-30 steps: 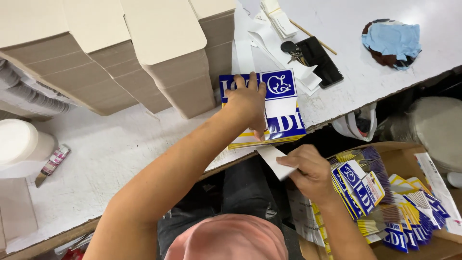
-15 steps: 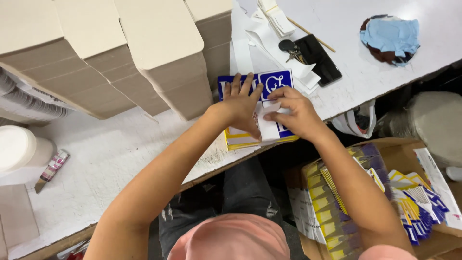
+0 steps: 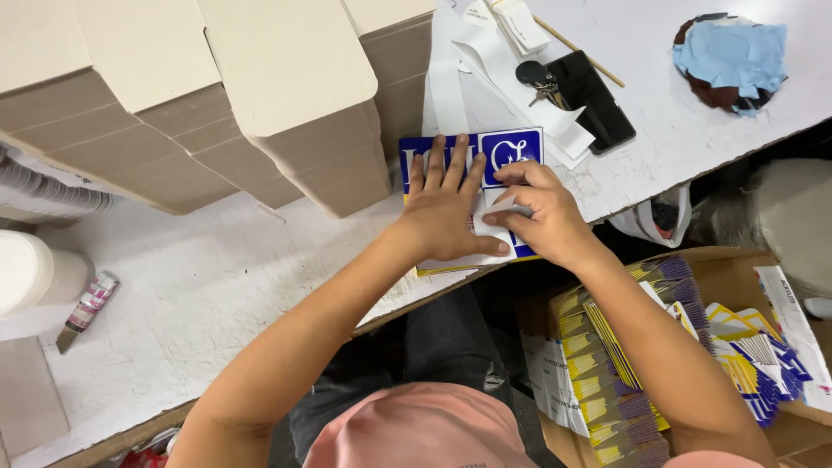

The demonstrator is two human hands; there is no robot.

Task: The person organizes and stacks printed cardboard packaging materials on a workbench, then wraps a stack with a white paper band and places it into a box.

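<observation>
2 hands on 1 blue-white flat carton point(image 3: 511, 152): left hand point(image 3: 446, 212), right hand point(image 3: 537, 212). 3 stacks of plain folded boxes point(image 3: 303, 104). 1 black phone point(image 3: 594, 100), 1 key bunch point(image 3: 537, 78), 1 thin stick point(image 3: 576, 48), 1 blue cloth point(image 3: 732, 56), 1 utility knife point(image 3: 82, 310), 1 white roll point(image 3: 26, 273). Printed cartons in 1 floor box point(image 3: 737, 277): too many to count

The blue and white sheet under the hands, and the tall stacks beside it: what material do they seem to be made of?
The blue and white sheet looks like thin printed card with a slightly glossy finish: it lies flat, with crisp edges, under the left hand and right hand. The stacks seem to be matte, unprinted grey-brown paperboard, with layered edges visible.
</observation>
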